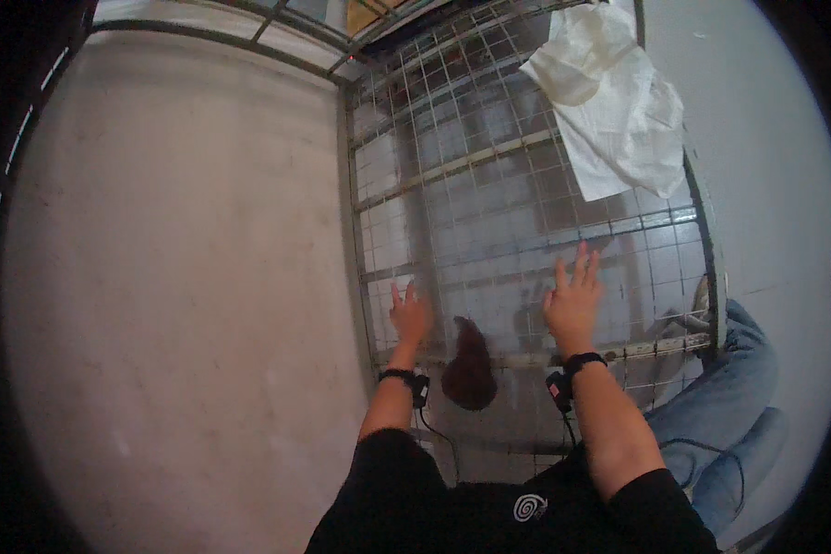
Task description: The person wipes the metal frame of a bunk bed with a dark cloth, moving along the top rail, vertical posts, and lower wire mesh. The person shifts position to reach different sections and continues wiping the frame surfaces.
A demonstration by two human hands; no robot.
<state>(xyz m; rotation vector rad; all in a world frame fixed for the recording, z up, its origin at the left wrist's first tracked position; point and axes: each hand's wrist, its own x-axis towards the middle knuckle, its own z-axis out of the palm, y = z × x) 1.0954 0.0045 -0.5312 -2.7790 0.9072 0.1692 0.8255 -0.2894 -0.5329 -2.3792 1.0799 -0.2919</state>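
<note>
My left hand is held over the left part of a metal wire mesh panel, palm down, with fingers spread and nothing in it. Over the mesh to the right is my right hand, empty too, with several fingers stretched forward. Whether either hand touches the wires, I cannot tell. Each wrist wears a black strap with a small cabled device. Between my forearms lies a dark reddish-brown tapered thing, perhaps hair. A crumpled white woven cloth or sack rests on the mesh's far right corner, beyond my right hand.
A plain beige wall or board stands along the left side of the metal frame. More metal bars cross at the far end. Legs in blue jeans are at the right, beside the frame, with pale floor beyond.
</note>
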